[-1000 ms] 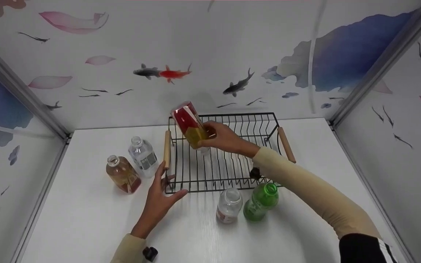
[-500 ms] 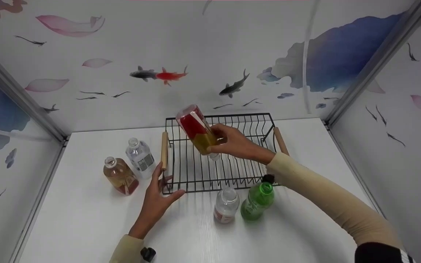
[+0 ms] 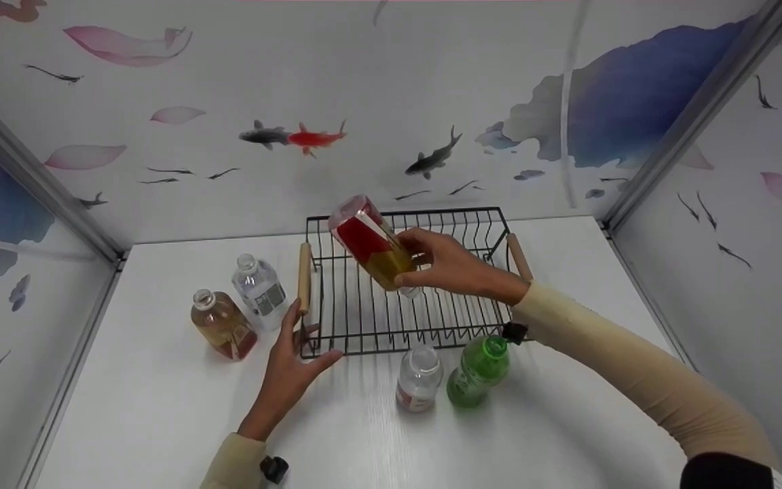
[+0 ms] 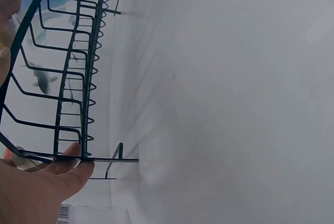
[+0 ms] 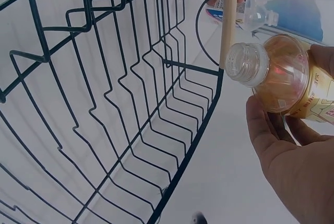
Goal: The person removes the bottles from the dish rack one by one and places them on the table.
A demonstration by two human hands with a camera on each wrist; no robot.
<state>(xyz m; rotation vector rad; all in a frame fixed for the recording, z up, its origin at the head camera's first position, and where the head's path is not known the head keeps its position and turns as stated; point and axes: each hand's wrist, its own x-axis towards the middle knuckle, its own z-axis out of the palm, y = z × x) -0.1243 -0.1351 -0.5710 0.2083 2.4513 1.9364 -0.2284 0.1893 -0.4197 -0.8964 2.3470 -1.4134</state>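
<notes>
The step in hand was judged to be the seating of an upturned bottle in the rack. The right hand (image 3: 455, 268) gripped the red-labelled bottle (image 3: 370, 241), fingers and thumb curled round its lower body; the bottle was held inverted and tilted, base toward 11 o'clock and uncapped mouth toward 5 o'clock, above the middle of the black wire rack (image 3: 432, 319) and not touching the wires. In the right wrist view the open neck (image 5: 247, 65) hung clear over the rack's zigzag tines (image 5: 130, 93), with the palm (image 5: 292, 177) under the bottle's shoulder. The left hand (image 3: 287, 370) lay at the rack's near-left corner, fingers straight and spread, gripping nothing; the left wrist view showed its thumb (image 4: 73, 166) against the corner wire (image 4: 104, 158), apparently steadying the frame. Other bottles stood upright and uncapped on the white table (image 3: 160, 407): an amber bottle (image 3: 221, 326) and a clear bottle (image 3: 258, 288) at 9 o'clock of the rack, a second clear bottle (image 3: 419, 377) and a green bottle (image 3: 478, 370) at 6 o'clock, just beside the front rail. Judgement: the next move would call for bringing the bottle nearer vertical, lowering the neck into a gap between tines, then loosening the grip only once the wires bore the weight; the left hand should hold the rack against sliding.
</notes>
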